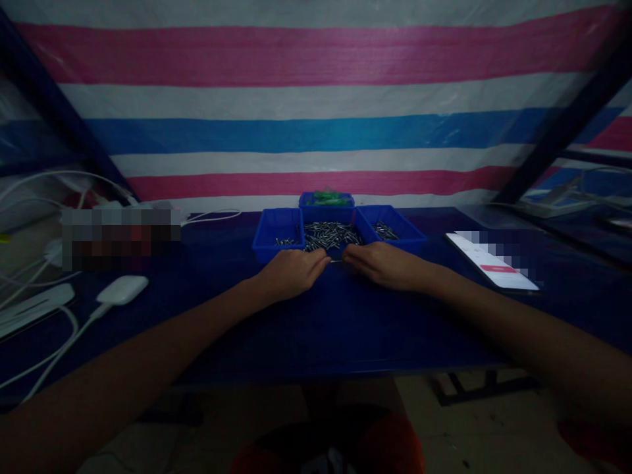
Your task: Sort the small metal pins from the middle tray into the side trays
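My left hand and my right hand meet over the near side of the blue bins, both closed in a pinch. A slim metal piece spans the small gap between their fingertips, its ends hidden by the fingers. Just beyond lies a heap of small, thin metal parts that look like pins or screws. A left blue bin holds a few similar parts, and a right blue bin holds more. The dim light hides their exact kind.
Behind stands another blue bin with green items. A lit phone lies right on the dark blue table. To the left are a white charger, cables and a white device. A striped sheet hangs behind.
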Demonstrator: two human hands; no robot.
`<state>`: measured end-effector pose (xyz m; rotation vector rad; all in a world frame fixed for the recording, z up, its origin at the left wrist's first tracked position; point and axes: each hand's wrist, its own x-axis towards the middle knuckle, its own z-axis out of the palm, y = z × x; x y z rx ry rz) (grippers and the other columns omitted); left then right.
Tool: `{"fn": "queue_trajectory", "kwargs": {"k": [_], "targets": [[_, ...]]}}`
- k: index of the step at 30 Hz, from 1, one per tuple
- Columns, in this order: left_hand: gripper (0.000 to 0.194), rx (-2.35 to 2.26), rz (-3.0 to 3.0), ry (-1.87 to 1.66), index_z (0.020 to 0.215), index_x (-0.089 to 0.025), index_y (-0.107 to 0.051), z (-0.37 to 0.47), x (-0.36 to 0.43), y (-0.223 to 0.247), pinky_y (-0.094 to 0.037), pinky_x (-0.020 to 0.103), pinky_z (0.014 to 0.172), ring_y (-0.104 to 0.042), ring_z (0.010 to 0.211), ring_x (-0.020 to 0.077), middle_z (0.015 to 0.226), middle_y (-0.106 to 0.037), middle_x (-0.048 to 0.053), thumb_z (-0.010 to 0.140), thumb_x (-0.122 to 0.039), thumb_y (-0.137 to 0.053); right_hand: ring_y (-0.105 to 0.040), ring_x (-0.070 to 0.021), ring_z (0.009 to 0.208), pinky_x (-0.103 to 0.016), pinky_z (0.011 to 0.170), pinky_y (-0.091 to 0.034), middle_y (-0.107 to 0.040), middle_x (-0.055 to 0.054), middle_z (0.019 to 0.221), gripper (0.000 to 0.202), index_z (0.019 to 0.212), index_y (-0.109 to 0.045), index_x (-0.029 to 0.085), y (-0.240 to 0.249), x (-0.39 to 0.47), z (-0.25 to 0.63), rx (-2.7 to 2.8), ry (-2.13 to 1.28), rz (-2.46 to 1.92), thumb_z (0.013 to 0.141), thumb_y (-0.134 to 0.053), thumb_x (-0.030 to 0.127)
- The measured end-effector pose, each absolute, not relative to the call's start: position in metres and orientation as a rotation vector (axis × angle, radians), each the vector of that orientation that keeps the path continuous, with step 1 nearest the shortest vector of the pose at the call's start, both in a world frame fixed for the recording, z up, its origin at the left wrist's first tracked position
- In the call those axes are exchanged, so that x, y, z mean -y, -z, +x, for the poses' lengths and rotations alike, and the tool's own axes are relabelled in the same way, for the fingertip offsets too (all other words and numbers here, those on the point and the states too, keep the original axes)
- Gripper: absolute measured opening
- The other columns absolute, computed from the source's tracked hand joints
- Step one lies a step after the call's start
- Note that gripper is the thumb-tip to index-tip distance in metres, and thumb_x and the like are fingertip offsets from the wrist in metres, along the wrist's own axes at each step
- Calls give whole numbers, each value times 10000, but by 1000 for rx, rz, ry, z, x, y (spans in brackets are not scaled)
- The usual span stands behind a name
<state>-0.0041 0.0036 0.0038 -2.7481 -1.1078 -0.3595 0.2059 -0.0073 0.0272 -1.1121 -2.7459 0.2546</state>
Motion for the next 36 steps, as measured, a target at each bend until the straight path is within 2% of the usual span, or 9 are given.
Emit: {"fn": "queue_trajectory", "kwargs": {"k": [5, 11, 18, 26, 36], "targets": [[303, 1116, -2779, 349, 884, -160, -517, -4, -3, -4, -347, 242, 551, -565, 604, 128, 675, -597, 21, 922, -325, -265, -448, -95, 511, -236, 517, -293, -507, 0, 606, 195, 791, -440, 169, -26, 7, 205, 2754, -149, -1113, 898, -313, 273], [206, 1039, -2858, 446, 907, -165, -492, -7, -4, -3, -369, 211, 563, -568, 624, 109, 713, -602, 5, 891, -324, -363, -509, -116, 589, -245, 559, -324, -573, -33, 714, 142, 889, -477, 166, -26, 6, 207, 2762, -206, -1091, 868, -376, 263], [104, 905, -2835, 430, 891, -167, -489, -8, -4, -3, -341, 200, 516, -555, 593, 93, 709, -598, -10, 851, -225, -412, -496, -112, 571, -244, 542, -321, -553, -10, 680, 69, 844, -463, 174, -25, 6, 207, 2756, -255, -1052, 825, -422, 227], [118, 796, -2773, 346, 868, -162, -493, -8, -4, -4, -349, 211, 524, -566, 640, 104, 728, -598, -4, 855, -212, -387, -486, -107, 569, -239, 545, -318, -543, -5, 677, 56, 846, -462, 177, -25, 6, 208, 2766, -236, -1038, 822, -425, 211], [167, 823, -2728, 341, 856, -159, -507, -8, -4, -5, -340, 223, 502, -554, 588, 111, 680, -586, 0, 873, -244, -364, -510, -118, 589, -245, 556, -335, -562, -18, 695, 110, 861, -471, 172, -25, 6, 207, 2777, -222, -1054, 856, -397, 253]]}}
